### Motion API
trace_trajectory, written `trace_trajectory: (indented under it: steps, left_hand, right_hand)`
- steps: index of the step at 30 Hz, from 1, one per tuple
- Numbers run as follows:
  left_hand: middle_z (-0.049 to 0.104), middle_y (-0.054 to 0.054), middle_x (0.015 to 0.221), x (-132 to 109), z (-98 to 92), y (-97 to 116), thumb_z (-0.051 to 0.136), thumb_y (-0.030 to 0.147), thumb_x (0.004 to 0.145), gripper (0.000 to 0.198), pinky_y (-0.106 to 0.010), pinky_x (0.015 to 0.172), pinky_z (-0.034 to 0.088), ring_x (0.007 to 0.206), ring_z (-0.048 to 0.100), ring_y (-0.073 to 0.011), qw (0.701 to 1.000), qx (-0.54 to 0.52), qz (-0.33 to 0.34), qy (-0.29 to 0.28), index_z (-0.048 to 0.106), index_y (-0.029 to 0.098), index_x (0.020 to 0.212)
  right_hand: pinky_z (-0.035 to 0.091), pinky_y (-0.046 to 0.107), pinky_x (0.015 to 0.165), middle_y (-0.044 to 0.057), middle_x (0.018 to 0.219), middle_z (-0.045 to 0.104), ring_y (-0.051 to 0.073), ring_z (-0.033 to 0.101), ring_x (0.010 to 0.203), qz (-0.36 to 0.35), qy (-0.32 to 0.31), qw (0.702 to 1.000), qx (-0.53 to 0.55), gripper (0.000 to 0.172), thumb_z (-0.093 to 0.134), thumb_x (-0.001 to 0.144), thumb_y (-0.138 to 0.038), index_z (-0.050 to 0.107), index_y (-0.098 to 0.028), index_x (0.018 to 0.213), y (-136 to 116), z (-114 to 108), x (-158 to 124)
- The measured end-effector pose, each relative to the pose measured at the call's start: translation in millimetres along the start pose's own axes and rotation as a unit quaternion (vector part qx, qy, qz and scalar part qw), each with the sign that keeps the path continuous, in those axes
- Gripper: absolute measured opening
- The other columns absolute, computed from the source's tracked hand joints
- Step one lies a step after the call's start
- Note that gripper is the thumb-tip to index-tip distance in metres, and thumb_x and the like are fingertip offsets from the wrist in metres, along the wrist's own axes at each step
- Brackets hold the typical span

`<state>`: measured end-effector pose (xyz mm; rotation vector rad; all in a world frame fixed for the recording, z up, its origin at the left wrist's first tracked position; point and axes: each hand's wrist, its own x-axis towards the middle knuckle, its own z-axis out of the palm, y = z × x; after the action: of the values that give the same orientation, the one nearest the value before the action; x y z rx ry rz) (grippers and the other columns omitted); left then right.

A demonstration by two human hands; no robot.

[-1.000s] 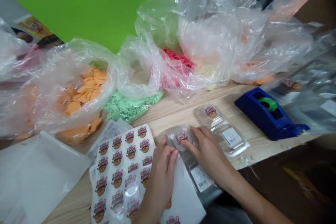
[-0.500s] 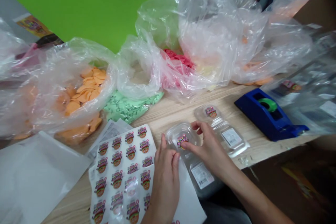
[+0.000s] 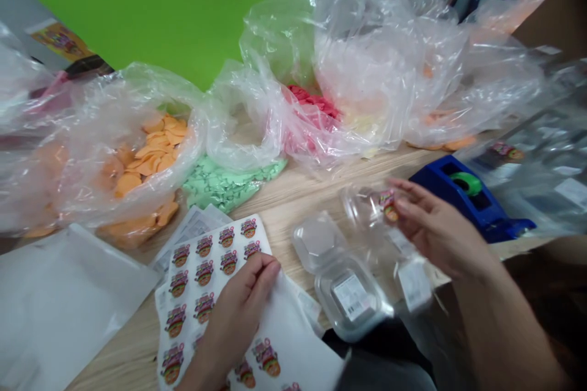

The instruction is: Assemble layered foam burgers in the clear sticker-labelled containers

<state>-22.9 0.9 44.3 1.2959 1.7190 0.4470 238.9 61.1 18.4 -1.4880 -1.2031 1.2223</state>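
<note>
My left hand (image 3: 238, 311) rests on a white sticker sheet (image 3: 215, 269) printed with rows of round burger-logo stickers, its fingers curled together with the tips pressing the sheet's upper edge. My right hand (image 3: 435, 232) holds a clear plastic clamshell container (image 3: 380, 226) by the lid that carries a sticker, just above the table; the container is blurred by motion. A second clear clamshell (image 3: 342, 275) lies open on the wooden table (image 3: 298, 195) between my hands, with a white barcode label in its lower half.
Open plastic bags of orange discs (image 3: 142, 159), green pieces (image 3: 220, 183) and red pieces (image 3: 312, 110) line the back. A blue tape dispenser (image 3: 472, 195) stands right of my right hand. White sheets (image 3: 59, 299) lie at the left. More clear packaging is piled at the far right.
My right hand has left the near clamshell and moved right, taking hold of a stickered container. My left hand has slid down-left onto the sticker sheet.
</note>
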Motion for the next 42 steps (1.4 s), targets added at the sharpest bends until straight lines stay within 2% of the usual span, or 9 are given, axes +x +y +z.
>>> trace_trajectory:
  steps: [4, 8, 9, 11, 13, 15, 20, 35, 42]
  left_hand:
    - [0.037, 0.005, 0.058, 1, -15.4, -1, 0.04, 0.044, 0.083, 0.03, -0.019, 0.048, 0.033, 0.051, 0.038, -0.0097, 0.999, 0.002, 0.032, -0.027, 0.048, 0.02, 0.068]
    - [0.04, 0.005, 0.058, 7, -19.1, 0, 0.04, 0.045, 0.082, 0.03, -0.018, 0.046, 0.031, 0.051, 0.036, -0.0096, 1.0, -0.003, 0.027, -0.011, 0.048, 0.02, 0.068]
    - [0.04, 0.005, 0.056, 9, -19.2, 1, 0.04, 0.046, 0.082, 0.031, -0.018, 0.044, 0.031, 0.049, 0.036, -0.0093, 1.0, -0.012, 0.017, -0.008, 0.048, 0.02, 0.068]
    - [0.04, 0.006, 0.055, 14, -19.7, -1, 0.04, 0.047, 0.082, 0.031, -0.017, 0.043, 0.03, 0.046, 0.035, -0.0084, 0.999, -0.04, -0.005, -0.006, 0.047, 0.019, 0.068]
    - [0.042, 0.006, 0.056, 19, -22.1, -5, 0.041, 0.048, 0.081, 0.032, -0.017, 0.042, 0.03, 0.045, 0.036, -0.0078, 0.997, -0.075, -0.024, -0.004, 0.047, 0.019, 0.07]
    - [0.045, 0.006, 0.058, 23, -26.8, -10, 0.042, 0.048, 0.08, 0.031, -0.017, 0.042, 0.03, 0.046, 0.038, -0.008, 0.994, -0.1, -0.04, 0.012, 0.048, 0.018, 0.073]
    - [0.043, 0.006, 0.054, 26, -39.8, -20, 0.043, 0.047, 0.08, 0.031, -0.018, 0.044, 0.029, 0.047, 0.038, -0.0088, 0.997, -0.022, -0.057, 0.051, 0.05, 0.018, 0.07]
    - [0.055, 0.001, 0.066, 33, -44.2, -24, 0.035, 0.04, 0.082, 0.03, -0.028, 0.062, 0.034, 0.068, 0.052, -0.0187, 0.987, 0.155, 0.024, 0.031, 0.048, 0.02, 0.064]
    - [0.058, 0.001, 0.07, 35, -40.8, -27, 0.033, 0.04, 0.083, 0.028, -0.028, 0.062, 0.035, 0.068, 0.054, -0.0193, 0.982, 0.189, 0.015, 0.023, 0.049, 0.02, 0.068]
  right_hand:
    - [0.04, 0.051, 0.084, 0.013, 0.093, 0.061, 0.031, 0.055, 0.092, -0.067, 0.089, 0.965, -0.237, 0.037, 0.065, 0.066, -0.037, 0.06, -0.015, 0.096, 24, -23, 32]
    - [0.022, 0.051, 0.1, 0.016, 0.123, 0.045, 0.032, 0.034, 0.12, -0.144, 0.101, 0.944, -0.28, 0.036, 0.059, 0.074, -0.03, 0.059, -0.014, 0.106, 16, -2, 13]
    - [0.022, 0.046, 0.102, 0.014, 0.128, 0.041, 0.028, 0.032, 0.122, -0.178, 0.065, 0.943, -0.274, 0.036, 0.056, 0.077, -0.029, 0.055, -0.017, 0.111, 8, 7, 0]
    - [0.032, 0.036, 0.1, 0.006, 0.125, 0.047, 0.02, 0.04, 0.119, -0.205, -0.133, 0.945, -0.218, 0.036, 0.052, 0.081, -0.027, 0.05, -0.025, 0.117, -11, 26, -28]
    - [0.044, 0.028, 0.089, 0.001, 0.115, 0.056, 0.016, 0.052, 0.107, -0.158, -0.318, 0.923, -0.151, 0.042, 0.055, 0.08, -0.026, 0.045, -0.031, 0.12, -26, 41, -50]
    - [0.049, 0.024, 0.08, -0.003, 0.108, 0.06, 0.014, 0.058, 0.096, -0.099, -0.404, 0.903, -0.109, 0.045, 0.055, 0.08, -0.023, 0.043, -0.034, 0.121, -33, 49, -62]
    - [0.046, 0.019, 0.082, -0.006, 0.123, 0.052, 0.012, 0.052, 0.107, -0.095, -0.366, 0.921, -0.092, 0.042, 0.046, 0.085, -0.022, 0.038, -0.038, 0.124, -31, 47, -61]
    - [0.044, 0.019, 0.059, 0.003, 0.083, 0.063, 0.013, 0.058, 0.071, -0.275, -0.419, 0.823, -0.269, 0.026, 0.04, 0.087, -0.015, 0.055, -0.021, 0.106, -49, 53, -74]
    - [0.042, 0.021, 0.059, 0.003, 0.08, 0.061, 0.013, 0.054, 0.069, -0.296, -0.388, 0.828, -0.277, 0.025, 0.04, 0.086, -0.013, 0.052, -0.018, 0.107, -41, 53, -76]
